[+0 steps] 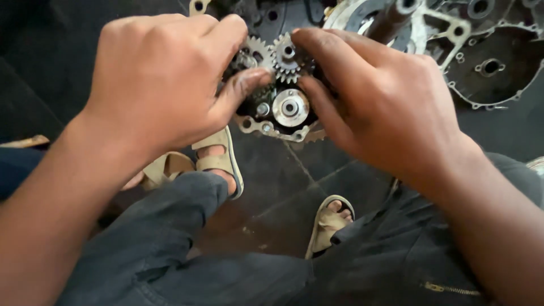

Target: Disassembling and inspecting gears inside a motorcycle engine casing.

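Both hands, left [164, 73], right [379, 90], pinching toothed steel gears [286, 56], greasy metal casing [272, 122]

Dark tiled floor [283, 187], dim light

A single camera, worn on the head, looks steeply down and slightly forward, very near the work. The left hand [161, 79] and right hand [379, 99] fill the upper middle, meeting on the gear cluster [280, 85]. Below that grip lie knees and sandalled feet; beyond it, at the top edge, an engine casing [487, 62]
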